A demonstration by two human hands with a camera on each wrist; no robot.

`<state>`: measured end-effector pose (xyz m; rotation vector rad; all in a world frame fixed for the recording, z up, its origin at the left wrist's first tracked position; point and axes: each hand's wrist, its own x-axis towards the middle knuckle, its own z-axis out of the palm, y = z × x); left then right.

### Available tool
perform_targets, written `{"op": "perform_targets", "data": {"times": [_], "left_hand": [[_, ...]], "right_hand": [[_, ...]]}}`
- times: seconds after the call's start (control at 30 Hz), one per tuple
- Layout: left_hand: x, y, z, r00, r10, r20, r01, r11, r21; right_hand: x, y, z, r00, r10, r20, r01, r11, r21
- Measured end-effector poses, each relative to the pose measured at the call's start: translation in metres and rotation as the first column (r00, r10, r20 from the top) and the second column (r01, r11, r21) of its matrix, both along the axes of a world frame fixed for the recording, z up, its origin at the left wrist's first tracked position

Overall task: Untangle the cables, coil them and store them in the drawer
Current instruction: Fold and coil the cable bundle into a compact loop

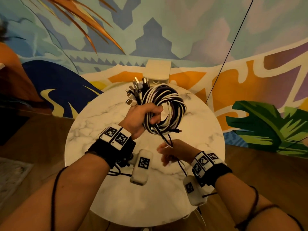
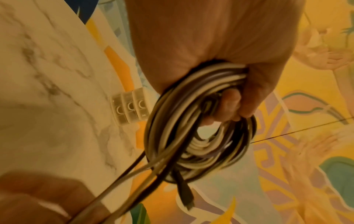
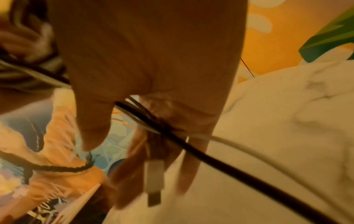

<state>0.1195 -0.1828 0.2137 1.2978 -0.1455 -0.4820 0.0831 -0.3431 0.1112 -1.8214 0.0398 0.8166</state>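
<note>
- Left hand [image 1: 141, 117] is gripping the coil of cables [image 1: 164, 107] at centre frame — fingers curling round the black and white loops, above the round marble table [image 1: 93, 130].
- Plugs [image 1: 135, 90] are sticking out of the fist, toward the upper middle.
- Right hand [image 1: 175, 153], lower centre, is pinching loose cable ends [image 1: 166, 139] trailing down from the coil; a metal plug [image 3: 154, 178] is hanging by its fingers.
- Small drawer unit [image 1: 157, 72] is sitting at the table's far edge — closed, as far as visible.
</note>
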Motion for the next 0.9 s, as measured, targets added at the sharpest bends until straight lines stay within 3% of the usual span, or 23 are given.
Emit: {"op": "perform_targets", "data": {"times": [0.1,0.17,0.3,0.4,0.47,0.53,0.6,0.7,0.77,0.83,0.9], "left_hand": [[-0.004,0.008,0.005,0.986,-0.165,0.027,0.162,0.982,0.102],[-0.009,0.015,0.007,0.971,-0.236,0.04,0.221,0.947,0.233],[-0.019,0.01,0.013,0.951,-0.306,0.045,0.23,0.795,0.562],[-0.021,0.002,0.012,0.905,-0.405,0.128,0.226,0.714,0.663],[-0.02,-0.003,0.009,0.862,-0.489,0.134,0.233,0.616,0.753],[-0.019,-0.005,-0.001,0.839,-0.522,0.155,0.171,0.523,0.835],[-0.019,-0.006,-0.01,0.791,-0.557,0.251,0.057,0.477,0.877],[-0.02,-0.003,-0.026,0.745,-0.564,0.357,-0.077,0.458,0.885],[-0.024,-0.002,-0.033,0.723,-0.552,0.415,-0.166,0.445,0.88],[-0.027,-0.007,-0.038,0.696,-0.505,0.511,-0.285,0.458,0.842],[-0.025,-0.011,-0.047,0.722,-0.385,0.575,-0.379,0.474,0.794]], "right_hand": [[0.009,-0.02,0.004,0.997,-0.047,0.067,0.058,0.984,-0.171],[0.015,-0.034,0.02,0.979,0.031,0.2,0.036,0.946,-0.323],[0.025,-0.046,0.048,0.903,0.228,0.365,-0.003,0.851,-0.526],[0.03,-0.045,0.057,0.859,0.33,0.391,-0.025,0.79,-0.613],[0.03,-0.043,0.058,0.853,0.368,0.37,-0.036,0.749,-0.661],[0.028,-0.04,0.062,0.839,0.385,0.385,-0.014,0.722,-0.691],[0.029,-0.038,0.067,0.818,0.392,0.421,0.02,0.713,-0.701],[0.031,-0.039,0.07,0.826,0.371,0.424,0.027,0.727,-0.687],[0.032,-0.042,0.071,0.84,0.317,0.441,0.036,0.778,-0.627],[0.031,-0.043,0.076,0.841,0.24,0.484,0.072,0.838,-0.541],[0.03,-0.037,0.08,0.832,0.189,0.522,0.107,0.868,-0.485]]}}
